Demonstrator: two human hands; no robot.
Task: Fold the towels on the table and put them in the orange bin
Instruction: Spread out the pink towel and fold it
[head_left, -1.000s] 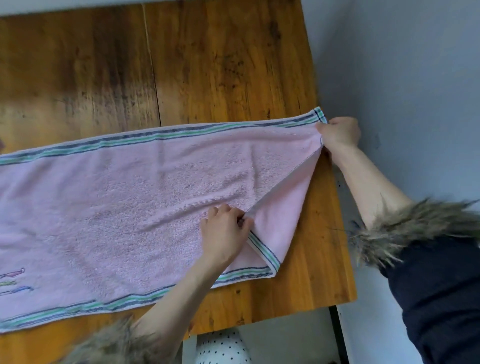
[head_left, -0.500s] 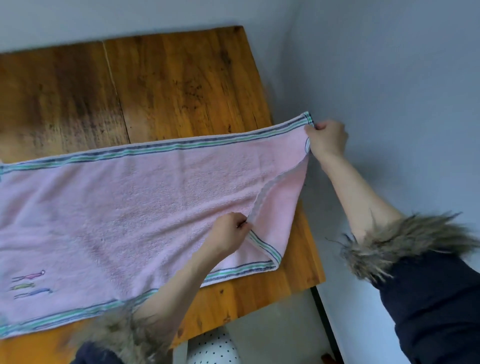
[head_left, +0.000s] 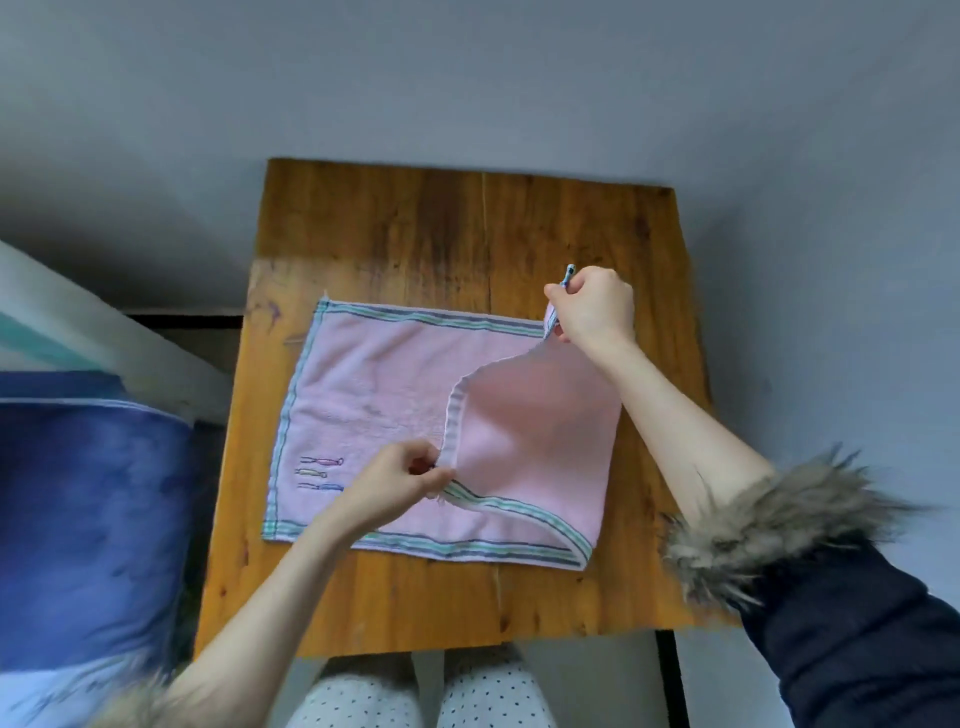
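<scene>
I am folding the pink towel (head_left: 384, 395) on the wooden tabletop (head_left: 395, 223). My left hand (head_left: 397, 480) pinches the near corner of the flap I am folding over. My right hand (head_left: 592, 306) pinches the far corner and holds it up a little above the far edge. The flap (head_left: 535, 441) lies over the right part of the towel, and the rest is flat on the tabletop, with small stitched pictures (head_left: 322, 474) near the left end.

I think I am partway through the first fold. I cannot see the orange bin here, so I do not know where it is.

What could go wrong? The flap's edge sags and curves between my two hands. If I put it down like that, the fold could end up crooked or bumpy. If one corner slips from my fingers, the flap could flop back. If I pull too hard, the whole towel could slide on the smooth wood and the striped edges would not line up.
</scene>
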